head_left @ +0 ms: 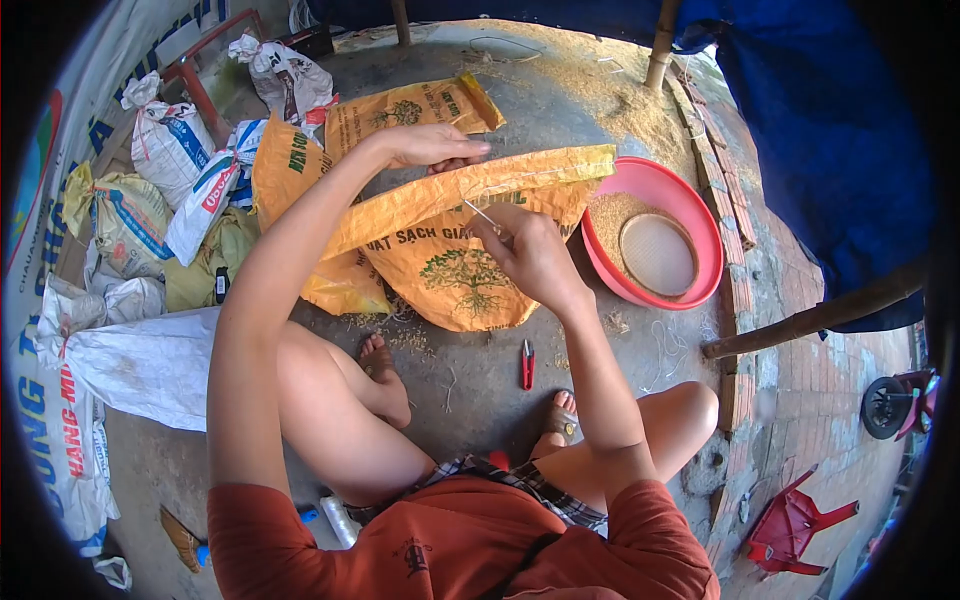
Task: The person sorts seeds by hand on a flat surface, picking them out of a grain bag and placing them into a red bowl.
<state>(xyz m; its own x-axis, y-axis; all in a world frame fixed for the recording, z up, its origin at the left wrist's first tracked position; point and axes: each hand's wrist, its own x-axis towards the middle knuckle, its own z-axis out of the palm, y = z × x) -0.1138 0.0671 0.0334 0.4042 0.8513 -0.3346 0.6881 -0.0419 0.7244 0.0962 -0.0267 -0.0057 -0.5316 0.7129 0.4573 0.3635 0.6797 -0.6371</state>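
Note:
An orange woven sack (pixel 470 265) with dark lettering and a tree print is held up before me, its top edge folded over into a long band. My left hand (pixel 435 150) is at the far side of that band, fingers bent over and gripping the sack; some fingertips are hidden. In my right hand (pixel 530 250) a thin metal needle (pixel 480 211) is pinched, its tip at the lower edge of the fold. Red-handled thread snips (pixel 527 364) lie on the ground between my feet. A spool of white thread (pixel 340 522) is beside my left hip.
A pink basin (pixel 712 225) of grain with a round sieve (pixel 658 255) stands at the right. Another orange sack (pixel 415 112) lies beyond my left hand. Several filled sacks (pixel 170 150) crowd the left. Bamboo poles, a brick edging and an overturned red stool (pixel 795 525) are on the right.

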